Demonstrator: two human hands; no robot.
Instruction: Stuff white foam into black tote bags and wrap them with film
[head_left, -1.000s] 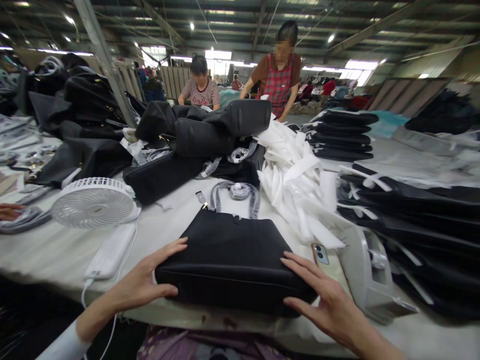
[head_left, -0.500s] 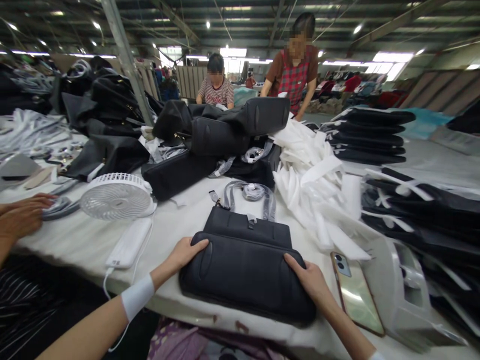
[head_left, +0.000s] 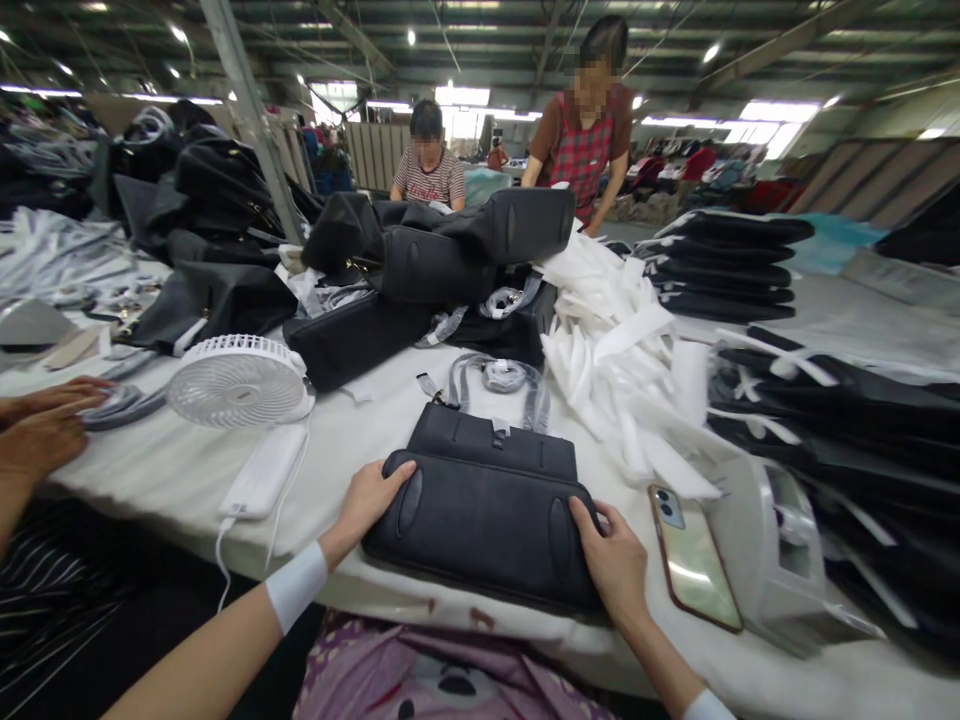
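"What lay furthest left?"

"A co-worker's hands [head_left: 45, 440], on a grey wrapped strap [head_left: 124, 405]. Then came a white fan [head_left: 236, 385], with a white power bank [head_left: 262, 475] just in front of it."

"And the person's own left hand [head_left: 373, 503]?"

"It was grasping the left end of a black bag [head_left: 480, 530]. The thumb pressed on the padded face; the fingers went behind, out of sight."

"Where was the bag exactly?"

"By the near edge of the white-covered table [head_left: 337, 440], between the two hands. Its long axis ran left to right, the right end a little closer to that edge. The wrapped handles [head_left: 535, 400] lay on its far side."

"Which hand was nearer?"

"Neither. Both touched it, one at each end, so the bag lay rightward of the left hand and leftward of the right hand [head_left: 616, 555]."

"What was that right hand doing?"

"Grasping too: thumb on the padded face above an oval mark [head_left: 559, 540], fingers round the upper right corner, partly hidden. I couldn't tell whether the bag's near edge was slightly raised."

"And further right?"

"A phone [head_left: 697, 565], near that hand but apart from it, then a white plastic holder [head_left: 772, 560], then stacked black pieces [head_left: 862, 460]."
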